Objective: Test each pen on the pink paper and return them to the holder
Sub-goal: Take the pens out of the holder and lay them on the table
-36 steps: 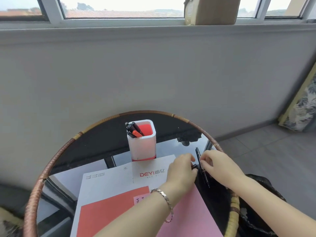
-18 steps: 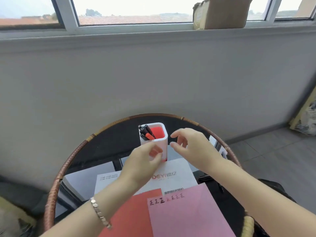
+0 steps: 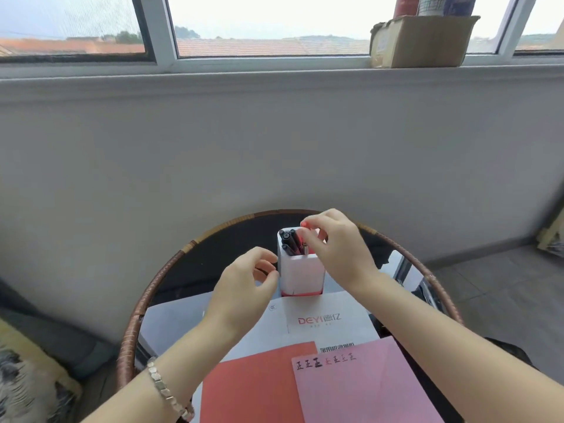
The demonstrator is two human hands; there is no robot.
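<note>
Head view, single entry.

Risk: the holder (image 3: 300, 271) is tall and narrow. A pen lifted at a slant could drag its neighbours, the black pens (image 3: 290, 242), or tip the holder away from me, since my steadying hand may not have a firm hold.

Right hand (image 3: 335, 251): arched over the holder's mouth, thumb and fingers pinching a red-tipped pen (image 3: 304, 225).

Left hand (image 3: 244, 288): curled, fingertips at the holder's left wall. I cannot tell whether it is gripping or only touching.

Pink paper (image 3: 366, 389): lies below my right wrist, near me, and bears a row of test marks.
</note>
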